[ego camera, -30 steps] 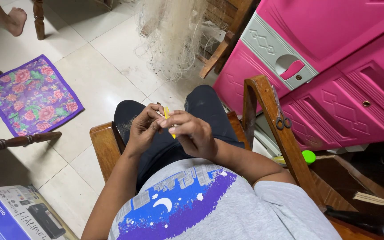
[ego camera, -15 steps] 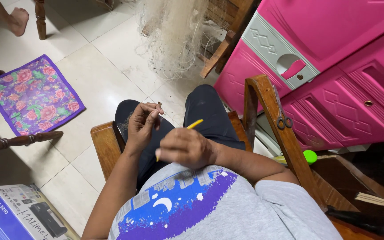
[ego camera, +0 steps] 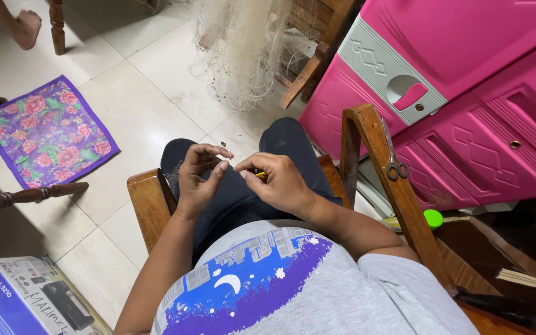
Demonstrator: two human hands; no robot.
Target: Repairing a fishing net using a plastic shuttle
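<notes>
I sit in a wooden chair [ego camera: 147, 198] and both hands hover over my lap. My right hand [ego camera: 277, 180] is closed around a small yellow tool [ego camera: 260, 175], of which only a tip shows between the fingers. My left hand [ego camera: 198, 177] faces it a few centimetres away, thumb and forefinger pinched together as if on a fine thread, too thin to make out. A pale fishing net [ego camera: 243, 49] hangs in front of my knees.
A pair of scissors [ego camera: 394, 162] hangs on the chair's right arm. Pink plastic cabinet [ego camera: 466, 80] to the right. A floral purple cloth [ego camera: 48, 133] lies on the tile floor at left, a printer box [ego camera: 26, 301] at bottom left. Another person's foot [ego camera: 26, 28] is at top left.
My right hand has come back up to meet the left; the yellow tool, which stuck out to the right half a second ago, is now mostly hidden in my fingers.
</notes>
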